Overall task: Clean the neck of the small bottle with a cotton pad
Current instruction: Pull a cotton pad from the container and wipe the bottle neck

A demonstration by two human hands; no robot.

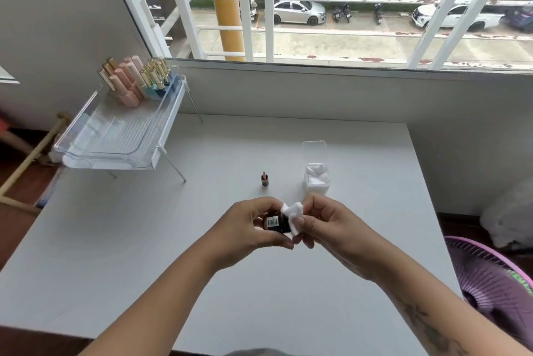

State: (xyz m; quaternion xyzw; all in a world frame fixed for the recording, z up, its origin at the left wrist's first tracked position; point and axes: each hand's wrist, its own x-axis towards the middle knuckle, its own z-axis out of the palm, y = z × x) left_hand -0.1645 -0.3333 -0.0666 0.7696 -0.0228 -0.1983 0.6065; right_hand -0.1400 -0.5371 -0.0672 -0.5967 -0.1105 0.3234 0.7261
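The left hand (248, 226) is gripping the small bottle (275, 222), fingers curled over its top side and thumb under it, so that the dark bottle is lying tilted with its barcode label facing up and its neck end pointing right. The right hand (326, 224) is pinching a white cotton pad (293, 215) between thumb and fingers and is pressing it against that neck end; the pad is bunched and is hiding the neck itself, so whether the opening is covered cannot be told. Both hands are meeting above the white table (288, 298), at its middle, with the forearms reaching in from the near edge.

Just beyond the hands, the cap (264, 180) with its applicator is standing upright on the table. To its right a clear box of pads (315, 179) is sitting with its lid tipped up and back. Farther left, a clear tray (121, 130) is resting on a white wire stand, holding pink and gold-capped bottles (135, 79) clustered at its far end. A purple fan (496, 277) is standing off the table's right side. Beyond the wall, white railing bars (269, 18) are framing parked cars (300, 12).
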